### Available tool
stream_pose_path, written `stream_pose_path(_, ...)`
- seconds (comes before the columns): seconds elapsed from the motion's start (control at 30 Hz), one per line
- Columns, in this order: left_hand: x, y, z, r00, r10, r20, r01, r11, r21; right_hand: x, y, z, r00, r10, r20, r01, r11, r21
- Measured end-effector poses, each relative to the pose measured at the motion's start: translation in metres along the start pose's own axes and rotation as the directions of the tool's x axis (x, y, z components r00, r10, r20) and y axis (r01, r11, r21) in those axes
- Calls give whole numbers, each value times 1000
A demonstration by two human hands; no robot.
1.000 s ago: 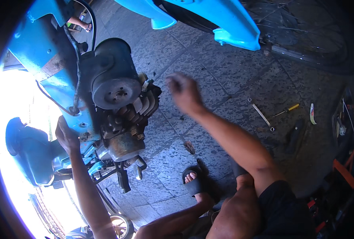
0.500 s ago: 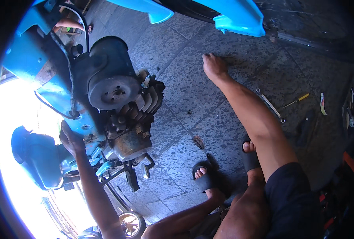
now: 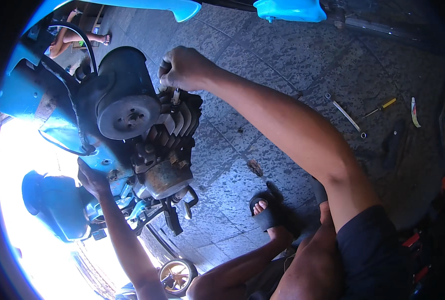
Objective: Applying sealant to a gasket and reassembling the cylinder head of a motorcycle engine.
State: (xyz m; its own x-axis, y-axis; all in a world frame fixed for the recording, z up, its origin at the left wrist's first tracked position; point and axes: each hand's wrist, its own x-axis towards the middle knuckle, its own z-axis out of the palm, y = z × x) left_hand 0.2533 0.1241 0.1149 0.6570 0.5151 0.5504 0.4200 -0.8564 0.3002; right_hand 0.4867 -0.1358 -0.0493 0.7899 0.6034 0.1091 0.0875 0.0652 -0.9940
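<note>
A greasy scooter engine (image 3: 152,135) with cooling fins and a round dark flywheel cover (image 3: 125,107) hangs on a blue scooter body (image 3: 37,100) at the left. My right hand (image 3: 185,67) is closed over the top of the finned cylinder, fingers around a small upright part (image 3: 176,95) like a spark plug. My left hand (image 3: 93,179) grips the blue frame edge just below and left of the engine. My sandalled foot (image 3: 263,212) rests on the paving stones below the engine.
A wrench (image 3: 346,116), a yellow-handled screwdriver (image 3: 380,107) and a small blade-like tool (image 3: 414,112) lie on the stones at the right. More blue body panels (image 3: 287,9) are at the top. A small wheel (image 3: 176,274) sits near the bottom. Another person's legs (image 3: 77,37) show far top left.
My right hand has swung left from the paving stones onto the top of the engine cylinder and closed there. My left hand stays on the blue frame.
</note>
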Motion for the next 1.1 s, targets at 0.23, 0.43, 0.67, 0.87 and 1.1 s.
stream_pose_path(0.23, 3, -17, -3, 997, 82, -7, -82, 997, 14, 14, -5, 10, 991, 84, 104, -55, 966, -254)
stream_pose_path(0.43, -3, 0, 3, 999, -38, 36, 39, 999, -34, 4, -1, 1, 984, 40, 174, 18, 948, -318)
stream_pose_path(0.67, 6, -32, -5, 998, 57, 23, -58, 997, 60, -6, -3, 10, 999, -5, 46, 18, 958, -286)
stream_pose_path(0.87, 4, -25, -7, 1000, -5, 31, 3, 998, 63, -13, -2, 12, 999, -15, 35, 24, 964, -266)
stream_pose_path(1.1, -5, 20, 2, 999, -46, 29, 48, 996, -77, -1, -16, 1, 976, 138, 171, -80, 947, -311)
